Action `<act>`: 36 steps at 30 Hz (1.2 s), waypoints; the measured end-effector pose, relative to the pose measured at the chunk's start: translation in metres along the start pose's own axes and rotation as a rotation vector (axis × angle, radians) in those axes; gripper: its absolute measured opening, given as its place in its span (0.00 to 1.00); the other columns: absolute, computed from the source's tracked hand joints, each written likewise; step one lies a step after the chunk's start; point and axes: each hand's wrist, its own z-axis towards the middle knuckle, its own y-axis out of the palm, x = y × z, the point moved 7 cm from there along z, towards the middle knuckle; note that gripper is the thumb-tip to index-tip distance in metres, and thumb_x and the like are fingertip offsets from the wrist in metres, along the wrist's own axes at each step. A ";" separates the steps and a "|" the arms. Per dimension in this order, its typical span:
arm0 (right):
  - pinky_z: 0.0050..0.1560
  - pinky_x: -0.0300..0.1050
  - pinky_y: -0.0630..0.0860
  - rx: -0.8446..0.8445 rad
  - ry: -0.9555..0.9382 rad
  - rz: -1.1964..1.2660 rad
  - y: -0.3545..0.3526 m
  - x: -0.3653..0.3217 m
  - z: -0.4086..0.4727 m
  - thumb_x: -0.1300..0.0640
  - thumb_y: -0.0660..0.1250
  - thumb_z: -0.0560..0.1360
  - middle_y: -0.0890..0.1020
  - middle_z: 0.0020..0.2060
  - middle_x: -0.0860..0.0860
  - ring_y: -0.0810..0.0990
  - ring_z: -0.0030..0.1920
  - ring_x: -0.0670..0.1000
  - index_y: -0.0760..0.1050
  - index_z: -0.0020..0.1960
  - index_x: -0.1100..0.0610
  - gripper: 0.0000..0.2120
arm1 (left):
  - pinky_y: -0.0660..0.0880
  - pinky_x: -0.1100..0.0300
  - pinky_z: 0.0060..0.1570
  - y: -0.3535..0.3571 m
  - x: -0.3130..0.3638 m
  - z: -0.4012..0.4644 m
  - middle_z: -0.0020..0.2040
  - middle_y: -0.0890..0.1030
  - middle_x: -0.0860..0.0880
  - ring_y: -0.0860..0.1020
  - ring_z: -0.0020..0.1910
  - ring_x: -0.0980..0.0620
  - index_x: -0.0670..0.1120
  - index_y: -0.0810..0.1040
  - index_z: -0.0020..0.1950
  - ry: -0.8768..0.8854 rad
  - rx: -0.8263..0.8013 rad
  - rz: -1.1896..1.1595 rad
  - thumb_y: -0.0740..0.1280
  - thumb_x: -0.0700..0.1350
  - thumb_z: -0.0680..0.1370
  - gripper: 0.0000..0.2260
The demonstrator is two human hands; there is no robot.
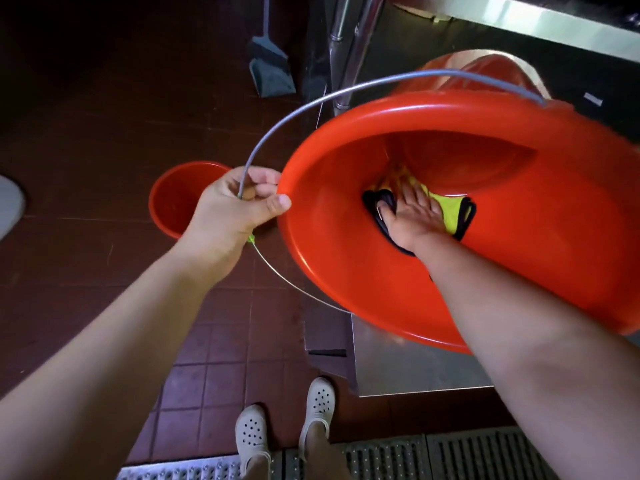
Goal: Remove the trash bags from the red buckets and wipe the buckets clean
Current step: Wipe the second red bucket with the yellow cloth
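Note:
A big red bucket (346, 271) is tilted toward me above a steel surface. My left hand (235, 206) grips its rim and the wire handle (346, 91) at the left side. Inside the bucket, my right hand (412, 216) lies flat with straight fingers, pressing a yellow cloth (450, 213) with black edging against the inner wall. A smaller red bucket (173, 199) stands upright on the floor to the left, partly hidden behind my left hand. Another red bucket (485, 74) shows behind the big one's rim.
A grey dustpan (270, 67) leans at the back by steel table legs (349, 46). A steel shelf (415, 368) sits under the bucket. The floor is dark red tile (225, 375) with metal drain grates (450, 455) near my white clogs (318, 400).

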 end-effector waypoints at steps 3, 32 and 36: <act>0.73 0.50 0.44 -0.004 0.016 0.038 0.001 -0.002 -0.001 0.36 0.41 0.78 0.45 0.77 0.46 0.43 0.76 0.48 0.44 0.78 0.50 0.32 | 0.78 0.61 0.45 0.002 -0.042 -0.020 0.38 0.83 0.55 0.81 0.41 0.59 0.49 0.78 0.44 -0.081 0.138 -0.072 0.73 0.34 0.67 0.13; 0.74 0.49 0.42 0.022 -0.016 -0.033 0.009 0.022 -0.007 0.38 0.41 0.78 0.52 0.77 0.53 0.47 0.76 0.52 0.47 0.77 0.56 0.34 | 0.72 0.51 0.62 0.041 -0.024 -0.002 0.51 0.78 0.39 0.78 0.55 0.43 0.38 0.70 0.56 -0.355 -0.454 0.243 0.71 0.42 0.67 0.20; 0.74 0.51 0.40 0.004 -0.001 -0.008 0.009 0.016 -0.003 0.36 0.39 0.78 0.47 0.78 0.49 0.42 0.76 0.48 0.44 0.78 0.54 0.34 | 0.70 0.49 0.65 0.032 -0.056 -0.021 0.56 0.77 0.47 0.76 0.57 0.49 0.48 0.68 0.58 -0.332 -0.100 0.052 0.70 0.36 0.73 0.18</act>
